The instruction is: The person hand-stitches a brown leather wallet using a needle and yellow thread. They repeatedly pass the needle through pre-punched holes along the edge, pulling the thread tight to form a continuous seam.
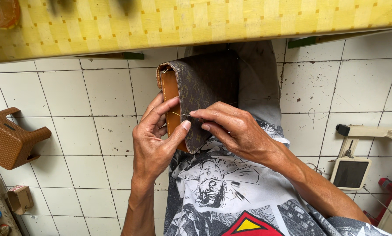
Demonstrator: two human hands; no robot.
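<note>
I see my left hand (154,140) gripping the tan edge of the brown patterned bag (200,94) on my lap, below the yellow checked bench (196,22), while my right hand (231,129) pinches a thin needle (186,115) at its seam.

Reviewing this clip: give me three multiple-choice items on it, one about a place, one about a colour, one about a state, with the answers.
1. Where does the brown woven stool lie?
A. on the tiled floor at the left
B. on the table
C. on the person's lap

2. What colour is the tablecloth at the top?
A. blue striped
B. yellow checked
C. plain white

3. How does the right hand stand?
A. flat and open on the floor
B. fingertips pinched at the edge of the dark patterned bag
C. closed round the stool

Answers: 1 A, it lies tipped on the tiles at the left. 2 B, yellow squares show. 3 B, the fingertips meet at the bag's edge, which the left hand grips.
</note>
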